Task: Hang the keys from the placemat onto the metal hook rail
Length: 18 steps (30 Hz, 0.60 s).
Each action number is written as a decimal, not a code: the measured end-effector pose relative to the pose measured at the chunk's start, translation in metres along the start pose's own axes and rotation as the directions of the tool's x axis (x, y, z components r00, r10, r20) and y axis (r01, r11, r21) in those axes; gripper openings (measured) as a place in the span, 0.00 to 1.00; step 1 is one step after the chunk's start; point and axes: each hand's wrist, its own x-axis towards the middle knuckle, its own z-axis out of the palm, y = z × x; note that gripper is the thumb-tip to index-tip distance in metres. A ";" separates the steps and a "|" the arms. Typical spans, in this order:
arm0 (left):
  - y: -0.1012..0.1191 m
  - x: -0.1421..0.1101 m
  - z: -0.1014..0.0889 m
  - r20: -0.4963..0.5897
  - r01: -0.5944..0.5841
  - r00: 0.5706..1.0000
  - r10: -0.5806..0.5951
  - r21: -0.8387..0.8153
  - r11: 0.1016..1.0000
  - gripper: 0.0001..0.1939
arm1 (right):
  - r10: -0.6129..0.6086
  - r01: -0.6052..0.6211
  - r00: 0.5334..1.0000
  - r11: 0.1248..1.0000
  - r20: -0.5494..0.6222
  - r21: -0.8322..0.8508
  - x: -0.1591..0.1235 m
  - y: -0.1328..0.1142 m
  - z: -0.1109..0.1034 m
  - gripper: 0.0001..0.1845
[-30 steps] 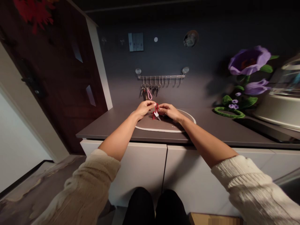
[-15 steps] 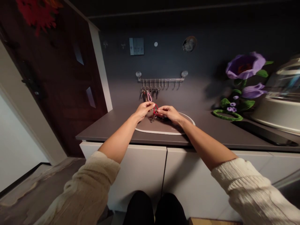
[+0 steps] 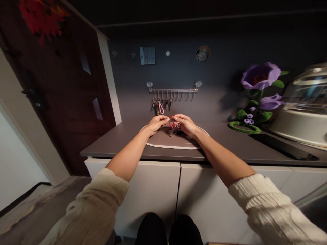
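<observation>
My left hand [image 3: 155,124] and my right hand [image 3: 185,124] meet over an oval dark mat [image 3: 163,142] on the countertop. Between them they pinch a red cord loop [image 3: 172,120] with small metal keys [image 3: 174,129] hanging from it. Both hands have their fingers closed on the cord, one on each side. The keys dangle just above the mat. On the wall behind, a metal hook rail [image 3: 173,90] carries several key bunches, one on a pink loop [image 3: 160,108].
A dark countertop [image 3: 122,143] tops white cabinet doors [image 3: 155,190]. A brown door [image 3: 61,88] stands at the left. Purple knitted flowers [image 3: 259,90] with a green ring sit at the right, beside a domed appliance [image 3: 304,105].
The cord has been pulled into a rounder loop between my fingers, and the keys hang lower under my right hand. The camera has tipped down slightly.
</observation>
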 end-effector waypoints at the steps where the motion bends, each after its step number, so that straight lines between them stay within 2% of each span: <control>1: 0.000 0.000 0.001 0.022 0.000 1.000 0.000 -0.006 1.000 0.18 | 0.001 -0.002 1.000 1.000 0.008 0.015 0.000 -0.001 0.000 0.12; 9: 0.001 -0.005 0.005 0.135 -0.005 0.991 0.009 -0.026 1.000 0.18 | 0.002 -0.001 1.000 0.998 -0.010 0.056 -0.004 -0.008 0.003 0.14; 14: -0.001 -0.004 0.005 0.079 0.029 0.996 -0.028 -0.009 1.000 0.18 | -0.079 0.082 0.996 0.990 -0.027 0.116 -0.005 -0.014 -0.001 0.15; 18: -0.004 -0.001 0.004 0.047 0.054 0.997 -0.053 -0.002 0.999 0.18 | -0.110 0.122 0.990 0.981 -0.088 0.151 -0.006 -0.021 -0.002 0.15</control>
